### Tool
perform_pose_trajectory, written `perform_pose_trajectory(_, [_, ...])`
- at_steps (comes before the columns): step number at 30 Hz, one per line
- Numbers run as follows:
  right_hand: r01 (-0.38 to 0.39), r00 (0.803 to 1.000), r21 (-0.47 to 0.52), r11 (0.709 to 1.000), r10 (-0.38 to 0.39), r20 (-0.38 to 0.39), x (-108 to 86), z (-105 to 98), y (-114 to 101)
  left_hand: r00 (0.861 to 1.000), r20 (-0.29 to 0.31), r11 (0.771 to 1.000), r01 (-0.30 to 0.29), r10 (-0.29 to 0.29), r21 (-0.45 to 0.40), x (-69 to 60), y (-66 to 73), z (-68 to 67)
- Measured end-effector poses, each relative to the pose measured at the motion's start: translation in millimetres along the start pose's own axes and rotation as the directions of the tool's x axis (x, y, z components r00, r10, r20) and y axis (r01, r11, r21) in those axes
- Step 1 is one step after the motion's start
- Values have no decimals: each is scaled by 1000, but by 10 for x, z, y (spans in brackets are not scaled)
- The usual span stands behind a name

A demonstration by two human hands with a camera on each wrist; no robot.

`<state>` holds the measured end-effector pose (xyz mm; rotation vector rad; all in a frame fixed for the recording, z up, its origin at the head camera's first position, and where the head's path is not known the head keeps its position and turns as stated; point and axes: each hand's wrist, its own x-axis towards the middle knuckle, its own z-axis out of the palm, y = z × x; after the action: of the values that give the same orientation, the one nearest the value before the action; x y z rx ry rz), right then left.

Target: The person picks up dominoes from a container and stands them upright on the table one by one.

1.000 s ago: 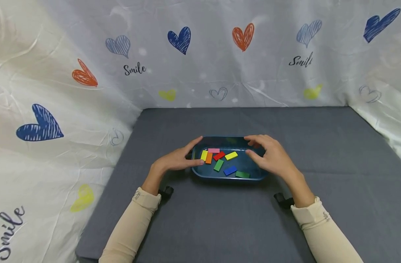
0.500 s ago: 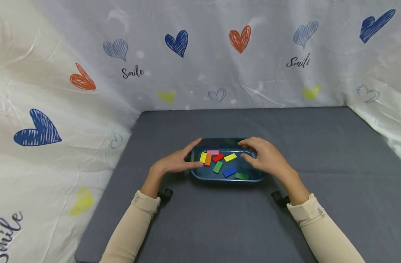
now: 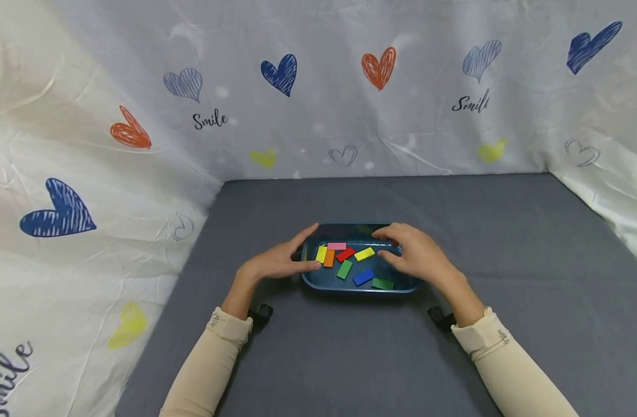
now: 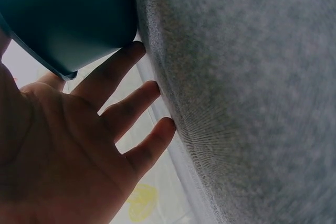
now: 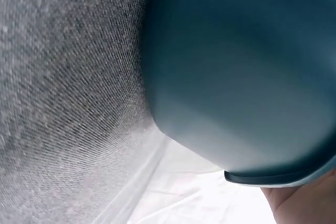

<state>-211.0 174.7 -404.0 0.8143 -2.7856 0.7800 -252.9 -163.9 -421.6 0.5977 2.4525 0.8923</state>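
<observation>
A dark blue tray (image 3: 318, 285) lies on the table in the head view, holding several small coloured blocks. My left hand (image 3: 273, 262) rests at its left end, thumb over the rim; in the left wrist view the other fingers spread almost straight, tips at the table surface. Over the tray's right part is my right hand (image 3: 419, 252), bent, with thumb and fingertips apart and nothing visible between them. Nearest to it is a yellow block (image 3: 364, 254). Also inside are a red block (image 3: 345, 254), a blue block (image 3: 363, 277) and a pink block (image 3: 337, 246).
A grey cloth covers the table (image 3: 323, 359). Behind it and at its sides hangs a white curtain (image 3: 308, 116) printed with hearts. In the right wrist view the tray's outer wall (image 5: 236, 87) fills much of the picture.
My right hand has moved a little left over the tray, towards the yellow block. The left hand stays at the tray's left end, and the blocks keep their places. The head view has shifted slightly.
</observation>
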Motion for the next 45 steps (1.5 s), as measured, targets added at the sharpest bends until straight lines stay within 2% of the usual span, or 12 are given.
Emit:
perform_pose_trajectory(14, [4, 1000, 10, 1000, -4, 26, 8, 120, 32, 1000, 12, 1000, 29, -29, -3, -49, -35, 99])
perform_pose_trajectory(23, [7, 1000, 28, 1000, -8, 4, 15, 151, 46, 999, -1, 999, 34, -34, 7, -48, -54, 99])
perform_pose_trajectory(33, [43, 999, -16, 999, -43, -12, 120, 138, 42, 999, -10, 999, 39, -39, 6, -29, -6, 47])
perform_pose_trajectory(45, [65, 996, -70, 995, -61, 65, 218, 118, 2, 999, -21, 998, 49, -48, 25, -6, 14, 4])
